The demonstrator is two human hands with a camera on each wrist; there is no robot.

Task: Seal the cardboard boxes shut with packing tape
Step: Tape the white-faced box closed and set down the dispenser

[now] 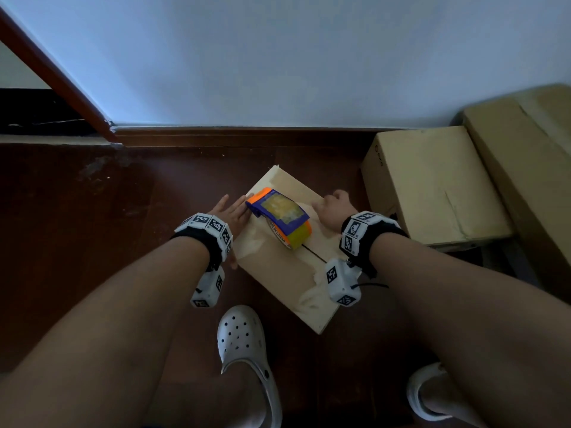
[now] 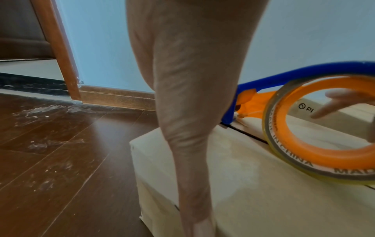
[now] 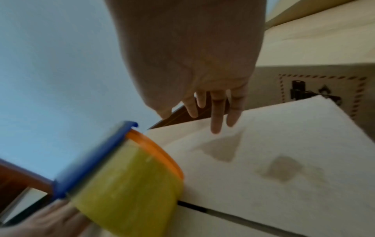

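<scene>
A small cardboard box [image 1: 278, 273] lies on the dark wooden floor between my arms, with a dark slit [image 1: 312, 253] showing between its top flaps. A blue and orange tape dispenser [image 1: 279, 216] with a yellowish roll rests on top of the box, and neither hand holds it. My left hand [image 1: 233, 210] lies with straight fingers against the box's left edge [image 2: 182, 160], beside the roll [image 2: 316, 136]. My right hand [image 1: 329, 206] rests on the right side of the box top [image 3: 284, 160], its straight fingertips [image 3: 216, 126] touching the cardboard near the far edge, right of the dispenser [image 3: 125, 176].
Two larger cardboard boxes [image 1: 432, 186] [image 1: 525, 156] stand close on the right against the pale wall. A brown door frame [image 1: 55, 78] and baseboard [image 1: 241, 137] border the floor at the back left. My feet in white clogs [image 1: 244, 350] are just in front of the box.
</scene>
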